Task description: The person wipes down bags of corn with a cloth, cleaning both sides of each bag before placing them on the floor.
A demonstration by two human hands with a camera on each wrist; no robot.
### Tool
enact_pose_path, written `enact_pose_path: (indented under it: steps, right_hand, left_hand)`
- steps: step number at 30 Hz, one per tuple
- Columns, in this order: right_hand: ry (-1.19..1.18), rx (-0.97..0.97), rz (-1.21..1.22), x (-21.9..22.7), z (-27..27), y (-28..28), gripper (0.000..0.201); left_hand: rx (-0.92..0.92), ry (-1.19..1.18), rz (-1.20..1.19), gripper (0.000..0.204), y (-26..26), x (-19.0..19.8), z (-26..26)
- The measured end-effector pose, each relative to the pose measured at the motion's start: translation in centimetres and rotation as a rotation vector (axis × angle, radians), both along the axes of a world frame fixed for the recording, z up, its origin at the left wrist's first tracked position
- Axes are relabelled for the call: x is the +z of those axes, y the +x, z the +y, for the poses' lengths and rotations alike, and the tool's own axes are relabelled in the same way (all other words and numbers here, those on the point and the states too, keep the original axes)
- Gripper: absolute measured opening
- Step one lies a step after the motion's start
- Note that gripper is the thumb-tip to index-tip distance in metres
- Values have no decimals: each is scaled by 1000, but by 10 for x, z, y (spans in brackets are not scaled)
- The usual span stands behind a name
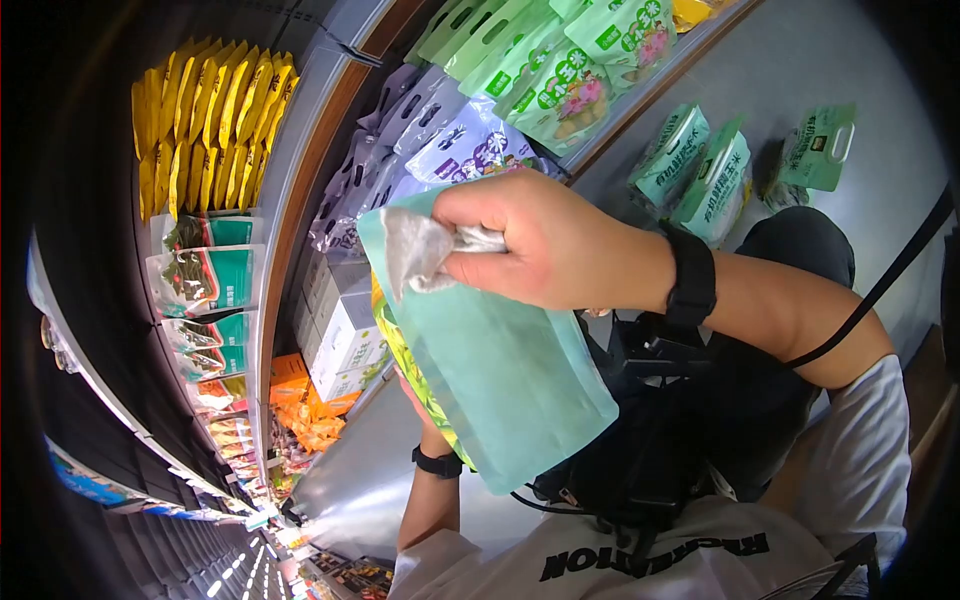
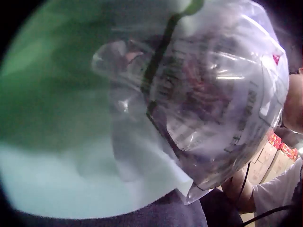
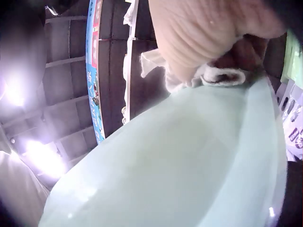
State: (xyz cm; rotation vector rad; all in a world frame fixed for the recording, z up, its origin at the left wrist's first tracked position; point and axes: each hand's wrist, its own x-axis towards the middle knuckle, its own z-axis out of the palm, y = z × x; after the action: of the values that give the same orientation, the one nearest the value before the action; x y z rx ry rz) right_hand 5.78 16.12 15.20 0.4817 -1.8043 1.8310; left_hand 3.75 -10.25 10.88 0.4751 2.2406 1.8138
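Observation:
A pale green packaging pouch (image 1: 490, 370) is held up before the person's chest, its plain side toward the head camera. The left hand (image 1: 411, 395) grips it from behind at the lower left edge; most of that hand is hidden. In the right hand (image 1: 530, 240), a crumpled grey-white cloth (image 1: 415, 245) is pinched between thumb and fingers, lying against the pouch's upper end. The right wrist view shows the cloth (image 3: 175, 82) bunched under the curled fingers, right at the pouch's surface. Clear, shiny plastic with dark printing (image 2: 213, 94) fills much of the left wrist view.
Green handled bags (image 1: 560, 85) and purple bags (image 1: 470, 145) line the shelf ahead. Yellow packets (image 1: 210, 120) hang farther left, above green-and-white packs (image 1: 215, 280). White boxes (image 1: 345, 335) stand beside orange packets (image 1: 310, 415). Several green pouches (image 1: 715, 185) rest on the grey surface at upper right.

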Motion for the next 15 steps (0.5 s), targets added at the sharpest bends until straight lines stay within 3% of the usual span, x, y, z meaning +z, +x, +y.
enact_pose_path:
  steps: [12,15]
  right_hand:
    - [109,-246,23,-8,15,-4,19]
    - [113,-217,17,-8,19,-3,18]
  left_hand:
    - [-25,24,-11,69,10,-5,1]
    - [-27,31,-14,69,12,-8,1]
